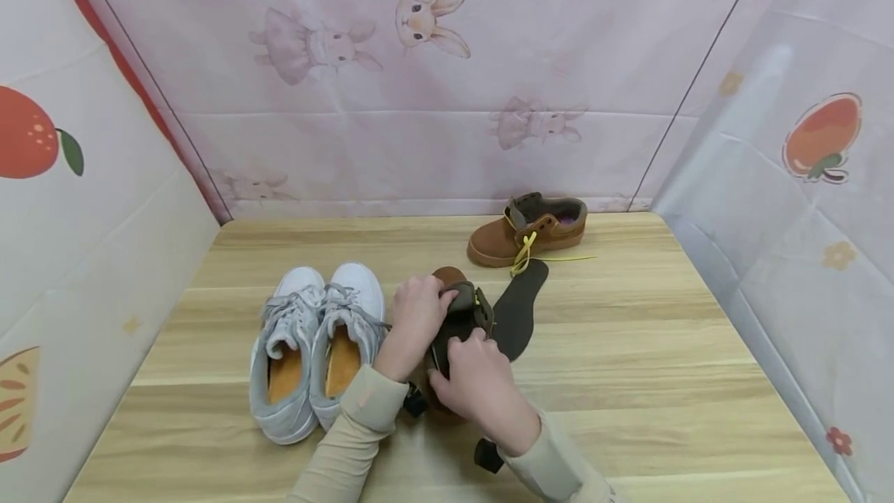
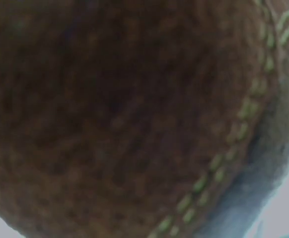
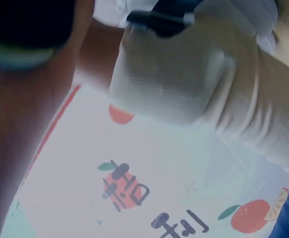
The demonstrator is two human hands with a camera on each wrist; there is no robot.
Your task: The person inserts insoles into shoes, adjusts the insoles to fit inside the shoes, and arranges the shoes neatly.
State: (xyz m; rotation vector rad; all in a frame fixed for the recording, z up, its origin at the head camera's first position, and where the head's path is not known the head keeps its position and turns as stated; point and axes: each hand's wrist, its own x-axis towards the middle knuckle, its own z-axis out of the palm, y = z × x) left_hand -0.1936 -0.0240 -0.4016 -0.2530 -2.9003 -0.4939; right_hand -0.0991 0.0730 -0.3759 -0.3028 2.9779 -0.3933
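A brown lace-up shoe (image 1: 448,276) stands on the table, toe away from me, its opening largely hidden by both hands. My left hand (image 1: 417,324) pinches its dark tongue (image 1: 461,299) near the front. At the opening, the curled thumb and fingers of my right hand (image 1: 482,379) grip a dark piece that looks like an insole, partly inside the shoe. Brown suede with yellow-green double stitching (image 2: 244,109) fills the left wrist view. A loose dark insole (image 1: 520,309) lies just right of the shoe.
A second brown shoe (image 1: 492,243) with yellow laces (image 1: 525,251) sits at the table's back edge. To the left stands a pair of white-grey sneakers (image 1: 288,402) with orange-tan insides. Printed curtains (image 1: 419,138) surround the wooden table (image 1: 663,379).
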